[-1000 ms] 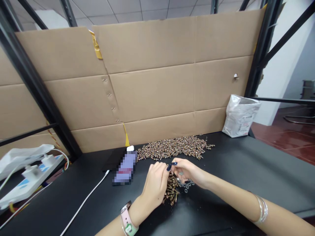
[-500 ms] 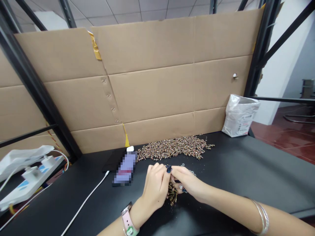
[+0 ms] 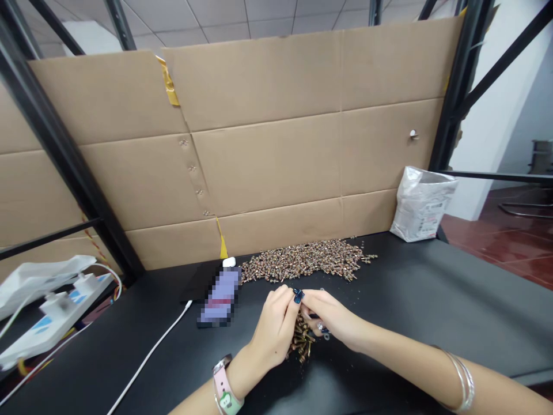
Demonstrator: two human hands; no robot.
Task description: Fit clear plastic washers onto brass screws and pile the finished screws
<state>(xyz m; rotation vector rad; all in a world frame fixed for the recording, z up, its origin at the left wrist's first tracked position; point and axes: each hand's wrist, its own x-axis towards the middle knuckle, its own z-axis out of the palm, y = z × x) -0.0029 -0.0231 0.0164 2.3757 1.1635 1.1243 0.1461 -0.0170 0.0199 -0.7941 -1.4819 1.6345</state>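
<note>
Screws [image 3: 301,343] bunch beneath your left hand [image 3: 274,325] and right hand [image 3: 330,316], both grips clenched together above the black bench [image 3: 415,311], just below a larger heap of screws [image 3: 306,260]; what each pinches stays hidden.

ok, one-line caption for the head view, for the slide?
Left hand and right hand pick at brass-coloured screws on a black bench, a larger pile behind.

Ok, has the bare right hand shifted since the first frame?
Yes, slightly: the bare right hand sits nearer the wearer, further from the long heap of bronze-coloured screws.
</note>
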